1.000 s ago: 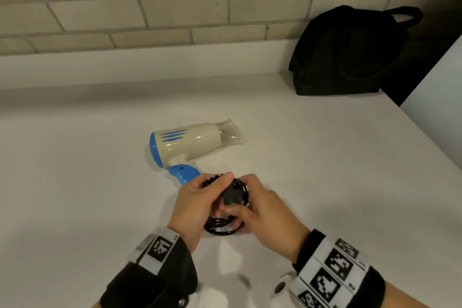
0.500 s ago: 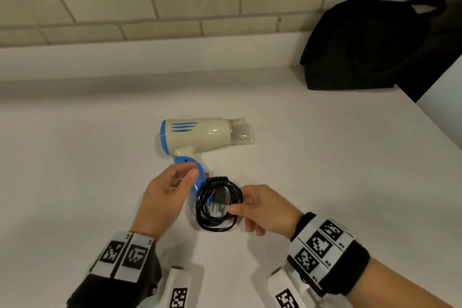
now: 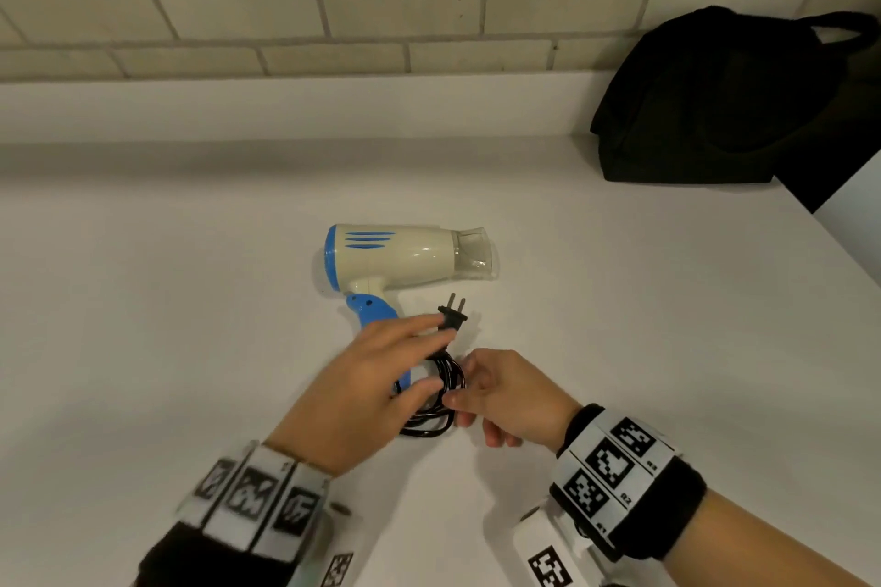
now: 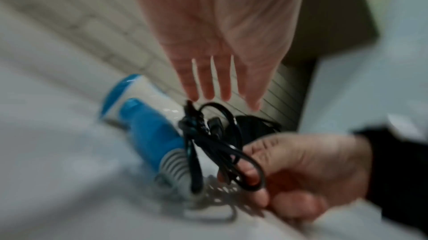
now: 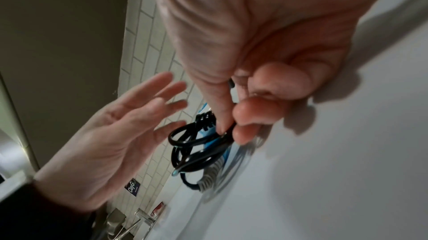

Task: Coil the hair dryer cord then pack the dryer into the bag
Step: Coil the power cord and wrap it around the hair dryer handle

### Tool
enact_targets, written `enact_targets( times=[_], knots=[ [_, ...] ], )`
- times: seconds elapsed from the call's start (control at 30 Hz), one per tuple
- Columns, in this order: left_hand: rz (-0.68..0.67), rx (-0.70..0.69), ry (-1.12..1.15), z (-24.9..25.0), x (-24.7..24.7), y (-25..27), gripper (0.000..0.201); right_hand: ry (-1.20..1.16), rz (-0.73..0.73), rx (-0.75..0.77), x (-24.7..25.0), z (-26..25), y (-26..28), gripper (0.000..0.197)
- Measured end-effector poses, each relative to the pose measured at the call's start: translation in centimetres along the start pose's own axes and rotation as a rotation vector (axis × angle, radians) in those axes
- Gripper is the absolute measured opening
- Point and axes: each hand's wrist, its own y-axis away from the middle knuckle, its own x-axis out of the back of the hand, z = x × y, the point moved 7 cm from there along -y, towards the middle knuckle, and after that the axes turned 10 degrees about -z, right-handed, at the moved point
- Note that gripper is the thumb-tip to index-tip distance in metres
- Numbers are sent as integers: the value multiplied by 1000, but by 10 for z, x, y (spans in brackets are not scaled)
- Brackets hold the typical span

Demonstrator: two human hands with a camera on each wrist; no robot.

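Coiled black cord held in loops at lower centre of the head view, just below the blue handle of the hair dryer. Plug stuck out above the coil, prongs pointed toward the top of the frame. Dryer lay on its side at frame centre on the white counter (nozzle toward the right). Right hand pinched the loops between thumb and curled fingers. Left hand spread flat with straight fingers over the coil's left side, gripping nothing. Black bag stood well apart at upper right, against the tiled wall.
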Motion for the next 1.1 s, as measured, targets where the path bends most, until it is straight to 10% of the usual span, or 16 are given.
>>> enact_targets(
  times=[0.13,0.4,0.57,0.8,1.1],
  knots=[
    [-162,43,-297,-9,-21,-28,49,4,54,67,1,-5,3,15],
    [-157,-31,21,-2,-16,-31,49,-62,192,208,25,-22,5,34],
    [-169,119,194,-2,-15,-30,63,-404,153,251,31,-24,1,4],
    [-103,97,56,6,-10,-29,57,-625,163,276,27,-28,1,28],
    [3,88,-87,1,10,-27,23,-304,144,340,12,-32,11,39]
  ],
)
